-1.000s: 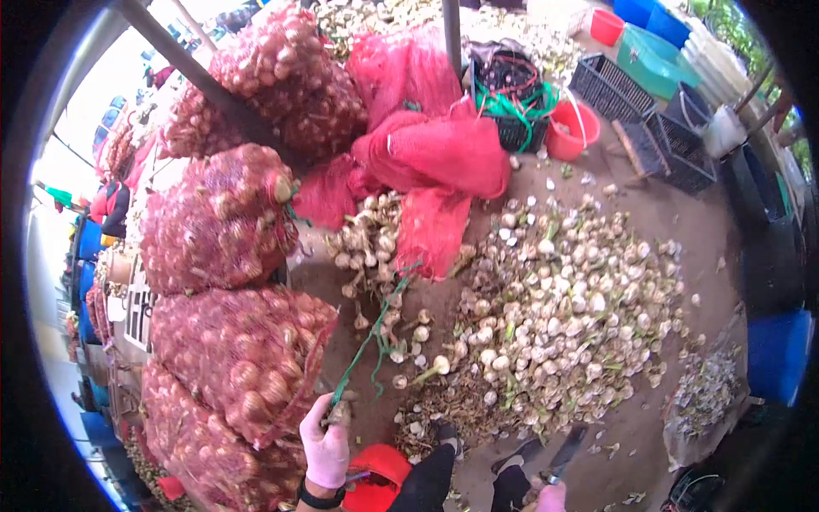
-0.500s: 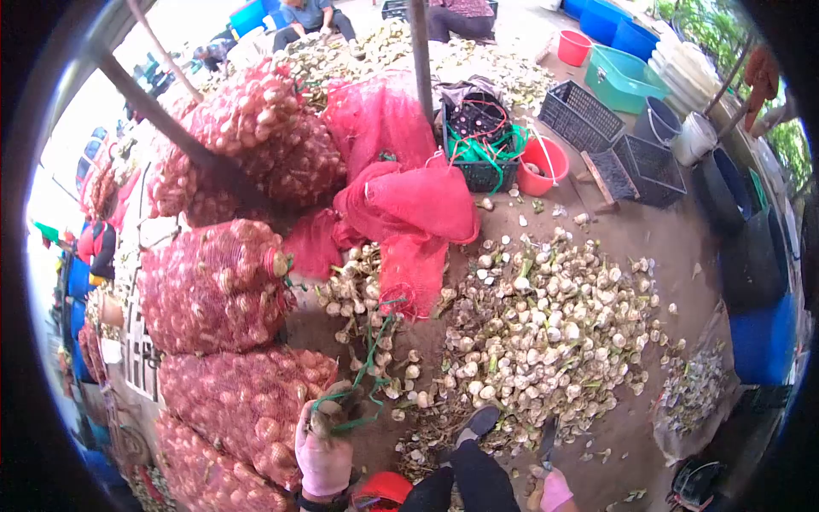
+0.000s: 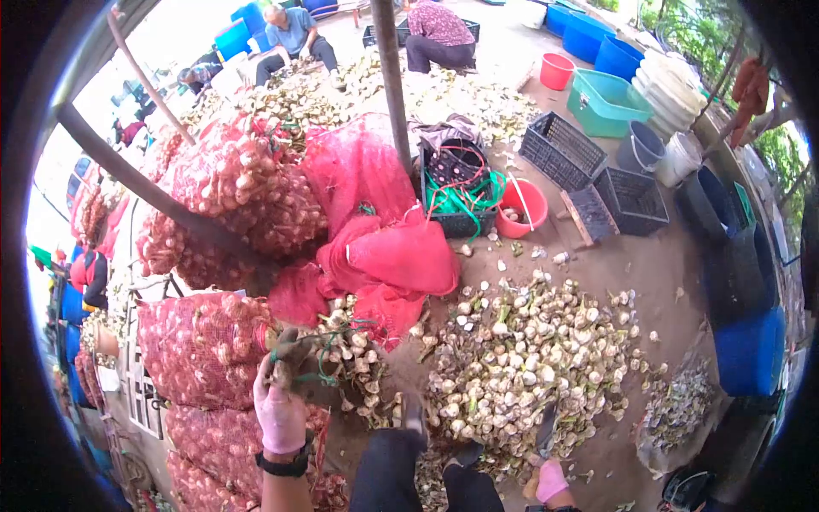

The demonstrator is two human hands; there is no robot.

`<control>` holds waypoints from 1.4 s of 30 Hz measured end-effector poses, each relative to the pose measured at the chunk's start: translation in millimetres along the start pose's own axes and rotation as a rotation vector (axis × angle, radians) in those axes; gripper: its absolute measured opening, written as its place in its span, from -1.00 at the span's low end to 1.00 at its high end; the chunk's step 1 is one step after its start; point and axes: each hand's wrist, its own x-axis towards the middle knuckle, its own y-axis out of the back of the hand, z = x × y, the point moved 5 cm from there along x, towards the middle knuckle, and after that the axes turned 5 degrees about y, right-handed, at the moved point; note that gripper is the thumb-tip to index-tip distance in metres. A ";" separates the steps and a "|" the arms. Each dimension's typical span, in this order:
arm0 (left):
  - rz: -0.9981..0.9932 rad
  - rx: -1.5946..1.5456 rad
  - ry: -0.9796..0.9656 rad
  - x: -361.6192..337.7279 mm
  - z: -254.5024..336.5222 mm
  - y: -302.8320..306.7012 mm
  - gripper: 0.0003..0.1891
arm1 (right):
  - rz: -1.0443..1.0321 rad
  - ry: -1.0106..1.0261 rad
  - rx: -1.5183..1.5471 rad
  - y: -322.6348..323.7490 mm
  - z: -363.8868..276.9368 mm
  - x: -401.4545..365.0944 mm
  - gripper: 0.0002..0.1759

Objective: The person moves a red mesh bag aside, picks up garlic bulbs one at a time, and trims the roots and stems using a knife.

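My left hand (image 3: 281, 401), in a pink glove with soiled fingers, is closed around a green string (image 3: 322, 354). It hovers in front of the tied end of a full red mesh sack of garlic (image 3: 205, 341). The string trails right toward an empty-looking red mesh bag (image 3: 392, 256). Low at the right, my right hand (image 3: 550, 482), also gloved in pink, is closed on a knife (image 3: 546, 428), its blade pointing away from me over the edge of a heap of garlic bulbs (image 3: 537, 358).
More filled sacks (image 3: 230, 188) are stacked at the left. A metal pole (image 3: 391, 85) rises beyond the red bag. A red bucket (image 3: 522, 209), black crates (image 3: 563, 149) and blue tubs (image 3: 749, 350) stand right. Two people (image 3: 294, 43) sit at the far garlic pile.
My left hand has moved up and left with the string, toward the sack's tied end. One foot has come forward between the garlic heaps, and the view has tilted. The knife stays in my right hand.
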 end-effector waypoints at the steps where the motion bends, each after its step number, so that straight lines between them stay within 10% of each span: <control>1: -0.009 0.026 0.006 18.3 2.6 -1.7 -0.66 | -0.041 0.029 -0.019 -6.4 4.3 14.3 -0.73; 4: -0.036 0.084 -0.035 88.5 -4.2 3.1 -0.62 | -0.149 0.120 -0.073 -36.5 -4.4 53.0 -0.54; 12: -0.152 0.368 -0.074 351.2 -19.2 -22.3 -0.63 | -0.038 -0.146 -0.170 -222.1 -119.8 95.3 -0.83; 18: 0.200 0.264 -0.474 470.8 9.6 10.4 -0.41 | -0.077 -0.204 -0.232 -340.3 -144.0 186.3 -0.82; 25: -0.081 1.055 0.229 441.4 -257.8 102.1 0.23 | -0.028 -0.325 -0.396 -449.2 -189.7 267.1 -0.82; 30: -0.339 1.542 0.659 379.5 -342.0 81.6 0.21 | -0.110 -0.131 -0.674 -449.3 -180.0 363.2 -0.84; 42: -0.188 1.776 0.741 480.3 -521.4 56.0 0.08 | -0.209 -0.509 -0.574 -429.7 -275.5 422.6 -0.87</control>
